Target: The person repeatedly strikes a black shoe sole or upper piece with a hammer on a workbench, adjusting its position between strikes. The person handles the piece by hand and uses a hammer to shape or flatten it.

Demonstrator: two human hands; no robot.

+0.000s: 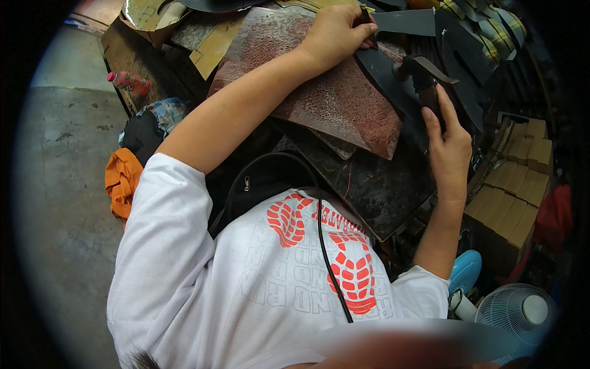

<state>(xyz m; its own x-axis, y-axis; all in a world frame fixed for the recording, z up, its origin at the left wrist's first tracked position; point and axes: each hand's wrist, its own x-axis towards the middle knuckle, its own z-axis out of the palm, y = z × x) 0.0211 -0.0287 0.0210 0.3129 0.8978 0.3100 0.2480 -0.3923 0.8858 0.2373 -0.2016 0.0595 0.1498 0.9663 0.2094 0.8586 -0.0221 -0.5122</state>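
Observation:
My right hand (450, 141) is closed round the handle of a hammer (425, 72), its dark curved head over a piece of black sheet material (384, 71). My left hand (335, 37) is closed, with thumb and fingers pinching the far end of the black sheet piece. Part of what those fingers grip is hidden. Beneath my left forearm lies a worn reddish-brown board (362, 120) with a pitted surface. A flat dark grey piece (409, 23) lies just right of my left hand.
Yellowish sheet offcuts (215, 52) lie at the back left. Curved black and yellow pieces (498, 31) are heaped at the far right. Small brown boxes (510, 184) are stacked at right, above a fan (519, 313). A pink bottle (129, 83) and orange cloth (121, 178) are at left.

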